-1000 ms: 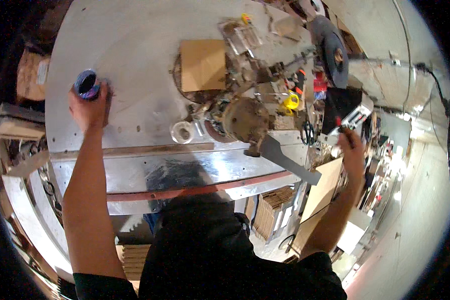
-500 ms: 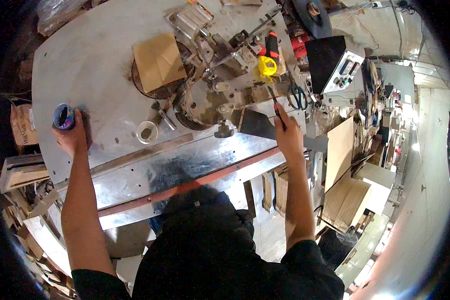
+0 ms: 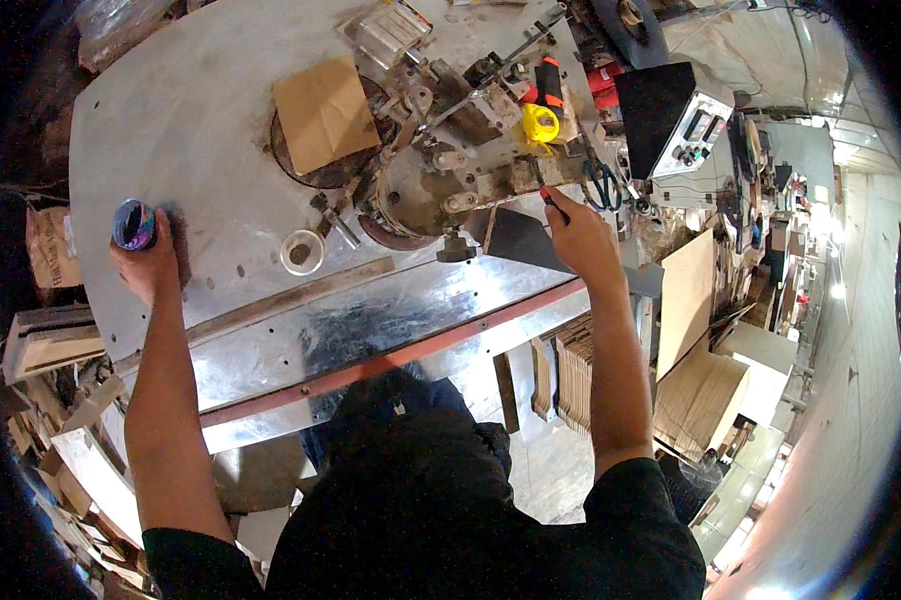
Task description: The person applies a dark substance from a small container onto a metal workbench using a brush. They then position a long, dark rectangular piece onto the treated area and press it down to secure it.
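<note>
At the table's left, my left hand [image 3: 147, 270] is wrapped round a small can [image 3: 134, 228] with a blue and purple patterned side and a dark inside. My right hand [image 3: 587, 245] grips a slim red-and-black-handled tool [image 3: 555, 204], its far end over the metal fixture [image 3: 461, 185]. I cannot make out the tool's kind. Scissors with dark blue handles [image 3: 602, 186] lie just beyond the right hand. A yellow tape measure [image 3: 541, 123] sits farther back, by a red-and-black handle [image 3: 549, 82]. A small white cup [image 3: 302, 252] with something dark inside stands between my hands.
A brown cardboard piece [image 3: 327, 115] lies on a round disc set in the grey tabletop [image 3: 211, 110]. A red strip [image 3: 391, 356] runs along the near edge. To the right are a black-and-white control box [image 3: 676, 120] and stacked brown boards [image 3: 701, 400].
My right hand has moved slightly right and away from me with the tool, whose handle now shows less. The left hand still holds the can. The whole view has shifted a little.
</note>
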`<state>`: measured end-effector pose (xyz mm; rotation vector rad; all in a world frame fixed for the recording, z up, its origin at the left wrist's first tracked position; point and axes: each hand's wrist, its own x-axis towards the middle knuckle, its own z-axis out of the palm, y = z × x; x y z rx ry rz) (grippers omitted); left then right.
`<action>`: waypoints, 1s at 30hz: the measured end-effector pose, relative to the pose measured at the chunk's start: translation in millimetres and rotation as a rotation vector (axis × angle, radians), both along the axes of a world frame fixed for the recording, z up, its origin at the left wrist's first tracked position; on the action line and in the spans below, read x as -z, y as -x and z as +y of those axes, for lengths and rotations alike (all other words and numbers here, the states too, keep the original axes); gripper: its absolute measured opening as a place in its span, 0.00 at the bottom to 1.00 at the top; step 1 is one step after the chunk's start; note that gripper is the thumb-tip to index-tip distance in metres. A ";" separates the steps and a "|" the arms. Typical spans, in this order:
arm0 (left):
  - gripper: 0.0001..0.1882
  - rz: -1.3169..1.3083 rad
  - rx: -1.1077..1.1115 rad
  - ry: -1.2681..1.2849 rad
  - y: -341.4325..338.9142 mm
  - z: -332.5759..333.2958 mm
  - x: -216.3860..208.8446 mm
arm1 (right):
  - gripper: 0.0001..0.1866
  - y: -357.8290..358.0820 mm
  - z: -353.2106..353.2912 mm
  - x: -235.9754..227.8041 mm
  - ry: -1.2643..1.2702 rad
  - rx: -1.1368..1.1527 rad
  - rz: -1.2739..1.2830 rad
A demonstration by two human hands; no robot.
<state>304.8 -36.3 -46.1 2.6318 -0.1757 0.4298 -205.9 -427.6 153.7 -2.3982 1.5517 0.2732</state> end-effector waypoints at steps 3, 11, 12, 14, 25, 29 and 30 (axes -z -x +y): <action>0.50 -0.017 0.008 -0.010 -4.5 3.6 5.6 | 0.22 11.1 -5.0 0.5 -0.017 -0.043 -0.012; 0.50 -0.009 0.011 0.002 -2.4 1.9 3.3 | 0.24 55.0 -23.4 -10.2 -0.147 0.130 -0.248; 0.50 -0.011 0.017 -0.002 -0.3 1.1 2.5 | 0.25 64.8 -26.5 -4.8 -0.100 0.118 -0.325; 0.50 -0.012 0.023 0.004 2.3 0.6 -2.4 | 0.29 59.6 -23.7 -3.5 -0.010 0.078 -0.385; 0.51 -0.001 0.047 0.021 -5.8 8.5 12.2 | 0.41 27.3 -11.3 18.0 0.290 -0.024 0.067; 0.51 -0.003 0.018 -0.033 -3.2 7.0 9.4 | 0.32 13.1 2.4 24.4 0.280 -0.050 0.025; 0.51 -0.008 0.013 -0.037 -2.2 5.5 8.5 | 0.30 10.3 5.5 26.2 0.285 -0.071 0.023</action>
